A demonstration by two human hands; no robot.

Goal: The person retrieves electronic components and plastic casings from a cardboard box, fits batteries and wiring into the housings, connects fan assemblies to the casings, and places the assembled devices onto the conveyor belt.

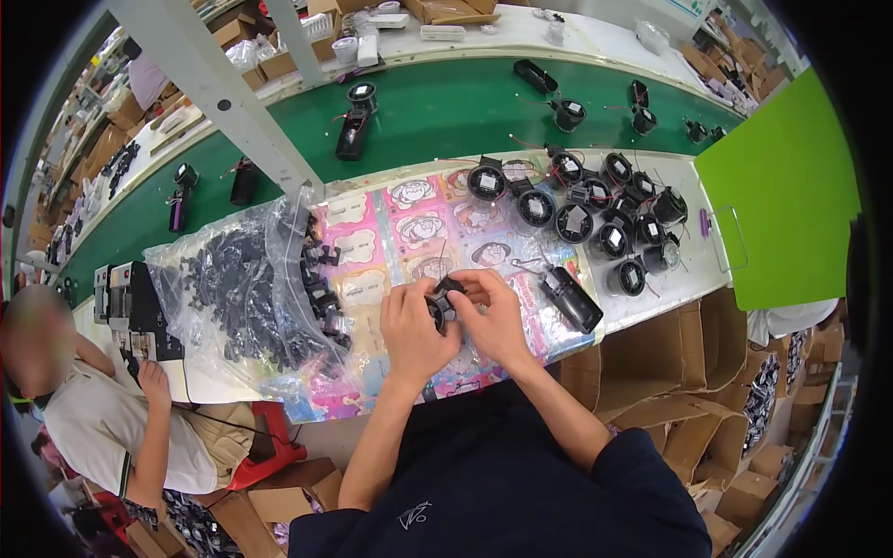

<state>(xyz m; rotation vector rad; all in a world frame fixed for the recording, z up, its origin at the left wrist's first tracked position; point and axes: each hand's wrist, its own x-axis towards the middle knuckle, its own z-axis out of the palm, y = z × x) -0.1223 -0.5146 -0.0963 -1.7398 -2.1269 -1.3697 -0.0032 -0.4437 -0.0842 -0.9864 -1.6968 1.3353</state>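
Note:
Both hands are closed around a small round black part, held just above the colourful printed sheet. My left hand grips it from the left, and my right hand has its thumb and fingers on the upper right side. A thin wire stands up from it; the fingers hide much of the part. To the right of my right hand lies a black handle-like housing with wires at its upper end. Left of my hands, a clear plastic bag spills small black plastic pieces.
Several round black units with white labels crowd the table's right side. Behind runs a green conveyor belt carrying similar parts. A metal post rises at left. A co-worker sits at left; cardboard boxes stand at right.

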